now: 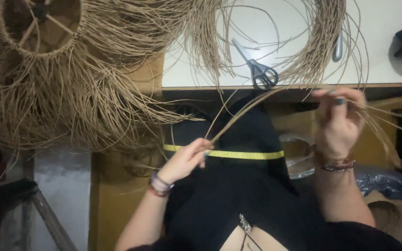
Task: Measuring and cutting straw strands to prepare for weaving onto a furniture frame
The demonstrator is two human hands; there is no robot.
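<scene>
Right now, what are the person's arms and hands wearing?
Both forearms are bare, with no sleeves. The left hand has stacked purple and reddish bracelets at the wrist. The right hand wears reddish-brown beaded bracelets and dark grey-blue nail polish.

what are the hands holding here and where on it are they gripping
Both hold one bundle of tan fibre strands. The left hand pinches its lower end above the yellow measuring tape; the right hand grips farther along, where the loose ends trail off.
</scene>
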